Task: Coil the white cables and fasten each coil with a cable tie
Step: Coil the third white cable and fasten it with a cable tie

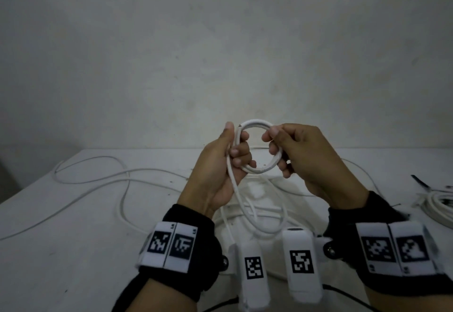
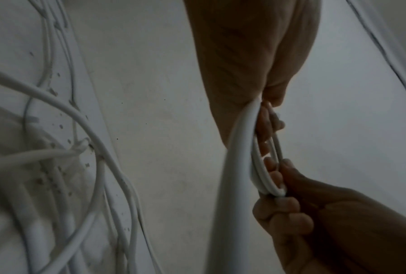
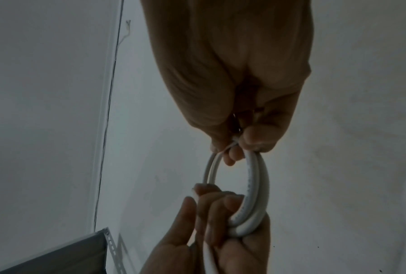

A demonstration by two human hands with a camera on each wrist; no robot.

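Cable tail [image 1: 247, 210] behind wrist-worn cameras [image 1: 302, 266]

Bare room, dim flat light.
We see a plain off-white wall [image 1: 220, 41], faintly mottled, no fixtures on it. Below it sits a white table [image 1: 73, 250] with small dark specks, its far edge running against the wall. From the right wrist view we get a grey panel [image 3: 56, 259] low in the corner, edged by a perforated metal strip [image 3: 111, 248].
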